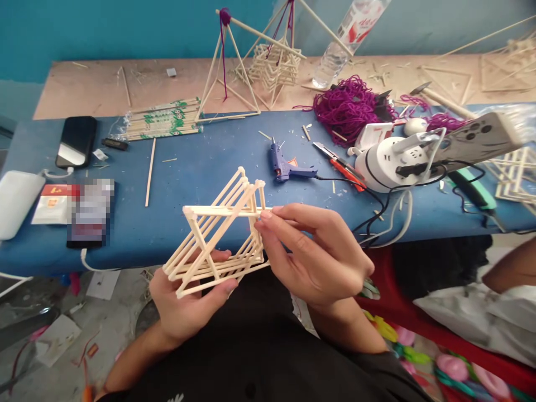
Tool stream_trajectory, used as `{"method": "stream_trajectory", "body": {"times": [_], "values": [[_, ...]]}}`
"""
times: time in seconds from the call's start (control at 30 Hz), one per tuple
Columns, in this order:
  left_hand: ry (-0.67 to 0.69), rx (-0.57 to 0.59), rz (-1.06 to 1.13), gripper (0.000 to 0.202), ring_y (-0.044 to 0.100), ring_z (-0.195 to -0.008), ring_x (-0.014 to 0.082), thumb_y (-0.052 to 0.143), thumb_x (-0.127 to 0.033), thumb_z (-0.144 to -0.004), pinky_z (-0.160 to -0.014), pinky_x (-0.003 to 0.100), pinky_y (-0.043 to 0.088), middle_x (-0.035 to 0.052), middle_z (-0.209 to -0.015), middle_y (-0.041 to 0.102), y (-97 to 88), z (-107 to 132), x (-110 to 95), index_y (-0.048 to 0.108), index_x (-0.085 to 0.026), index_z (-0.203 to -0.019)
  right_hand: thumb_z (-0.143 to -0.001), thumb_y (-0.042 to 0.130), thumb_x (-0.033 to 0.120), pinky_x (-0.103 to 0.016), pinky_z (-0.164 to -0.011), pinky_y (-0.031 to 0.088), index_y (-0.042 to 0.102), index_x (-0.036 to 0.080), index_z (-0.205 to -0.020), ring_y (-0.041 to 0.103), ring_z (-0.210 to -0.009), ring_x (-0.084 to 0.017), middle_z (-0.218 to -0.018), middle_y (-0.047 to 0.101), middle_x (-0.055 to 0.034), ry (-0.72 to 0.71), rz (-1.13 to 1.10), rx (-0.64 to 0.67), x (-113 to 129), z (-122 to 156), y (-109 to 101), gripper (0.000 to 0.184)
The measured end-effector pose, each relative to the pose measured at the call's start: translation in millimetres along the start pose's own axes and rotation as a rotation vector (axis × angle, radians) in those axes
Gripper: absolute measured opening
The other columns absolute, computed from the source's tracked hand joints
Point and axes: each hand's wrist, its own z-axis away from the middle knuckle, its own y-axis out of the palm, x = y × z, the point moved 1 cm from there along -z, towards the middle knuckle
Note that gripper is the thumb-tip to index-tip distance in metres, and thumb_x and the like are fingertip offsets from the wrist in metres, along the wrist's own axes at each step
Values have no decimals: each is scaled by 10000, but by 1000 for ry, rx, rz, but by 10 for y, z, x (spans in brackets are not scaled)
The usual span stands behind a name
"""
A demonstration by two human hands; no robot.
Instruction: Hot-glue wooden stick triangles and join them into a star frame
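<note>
A frame of pale wooden sticks (209,251), built of stacked triangles, is held up over the front edge of the blue table. My left hand (180,307) is closed around its lower left corner, the thumb along the bottom stick. With thumb and forefinger, my right hand (318,251) pinches the right end of a wooden stick (221,211) that lies across the top of the frame. Its other end meets the upper left corner. Behind the frame, a blue glue gun (287,164) lies on the table, its nozzle pointing away from me.
Behind stand a stick pyramid (234,67) with purple yarn, a yarn heap (347,109) and a plastic bottle (345,42). A utility knife (341,167) and power strip (389,162) with cords lie right. Packed sticks (163,120) and phones (76,140) lie left. Another person's arm (511,262) shows right.
</note>
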Motion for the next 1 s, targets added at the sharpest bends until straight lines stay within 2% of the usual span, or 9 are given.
{"method": "stream_trajectory", "body": {"times": [0.13, 0.27, 0.4, 0.53, 0.63, 0.77, 0.83, 0.97, 1.0], "values": [[-11, -43, -21, 393, 865, -791, 292, 1001, -307, -752, -763, 380, 764, 66, -948, 881, 41, -22, -42, 855, -223, -1108, -900, 807, 50, -277, -701, 712, 811, 307, -1298, 792, -808, -177, -1039, 830, -42, -36, 29, 0, -23, 28, 43, 474], [-27, -29, -47, 253, 862, -768, 290, 984, -239, -736, -747, 360, 759, 64, -909, 876, 95, -102, -109, 872, -209, -960, -895, 796, 20, -290, -720, 702, 817, 279, -1243, 793, -788, -184, -1014, 832, -46, -63, 64, -27, -36, 57, 144, 434], [-24, -55, -11, 205, 854, -738, 282, 980, -239, -732, -709, 344, 750, 54, -866, 870, 146, -165, -113, 874, -208, -905, -922, 762, 32, -326, -766, 687, 793, 263, -1213, 800, -838, -210, -1026, 823, -59, -34, 80, -57, -45, 78, 266, 372], [-43, -103, 27, 194, 859, -782, 273, 977, -234, -744, -788, 361, 749, 53, -884, 872, 150, -205, -27, 868, -205, -902, -965, 686, 60, -373, -816, 651, 722, 237, -1097, 769, -911, -222, -1020, 785, -72, 58, -112, -2, -45, 56, 323, 224], [-48, -154, 65, 228, 863, -824, 267, 974, -215, -752, -874, 391, 743, 49, -901, 874, 114, -246, 80, 862, -204, -950, -1019, 597, 133, -398, -779, 606, 655, 239, -1013, 714, -852, -219, -921, 728, -48, 99, -281, 15, -57, 49, 302, 121], [-52, -196, 111, 265, 867, -880, 291, 980, -216, -748, -933, 455, 737, 54, -910, 869, 64, -280, 216, 845, -204, -975, -1082, 515, 223, -365, -644, 508, 596, 239, -890, 596, -671, -194, -721, 590, -12, 102, -286, -46, -127, 83, 242, 209], [-73, -203, 134, 311, 867, -877, 301, 991, -235, -742, -927, 478, 740, 59, -920, 868, 49, -279, 262, 829, -199, -1005, -1086, 536, 241, -358, -620, 492, 596, 238, -857, 578, -640, -189, -687, 572, -6, 116, -293, -33, -175, 102, 221, 237], [-111, -183, 226, 387, 867, -849, 298, 1017, -271, -732, -863, 454, 751, 57, -932, 869, 36, -283, 305, 782, -199, -1031, -989, 736, 174, -346, -643, 545, 705, 244, -944, 671, -705, -191, -779, 707, -11, 199, -278, -27, -256, 124, 167, 89], [-124, -170, 269, 408, 867, -838, 300, 1023, -281, -725, -833, 447, 754, 55, -928, 869, 34, -290, 309, 771, -200, -1035, -948, 786, 143, -340, -644, 561, 733, 250, -963, 695, -724, -192, -807, 735, -11, 222, -267, -29, -274, 129, 147, 120]]}}
